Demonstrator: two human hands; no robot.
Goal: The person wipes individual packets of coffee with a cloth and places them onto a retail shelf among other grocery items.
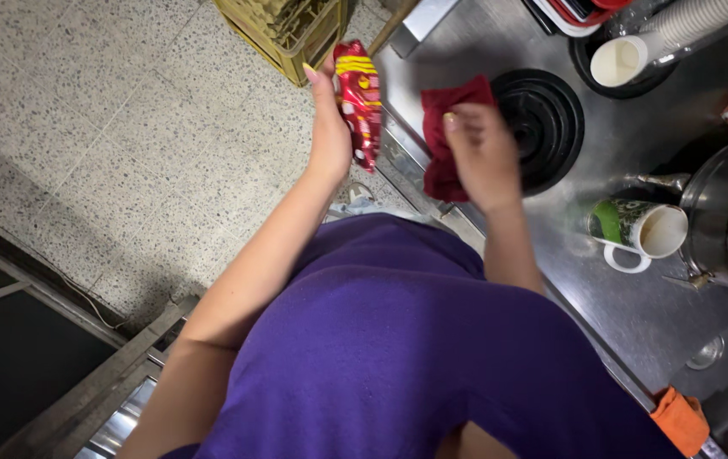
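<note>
Left hand (330,127) grips a red-and-yellow snack packet (359,102) — right hand's (481,153) fingers clutch a dark red cloth (442,140) at the steel counter (628,297).

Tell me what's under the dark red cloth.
The dark red cloth, held by the right hand, hangs over the steel counter edge beside a black round lid. Whatever lies directly beneath is hidden.

left arm: stretched forward, bare | left hand (330,127): fingers up, grip closed | right hand (483,153): knuckles up, grip pinched shut
</note>
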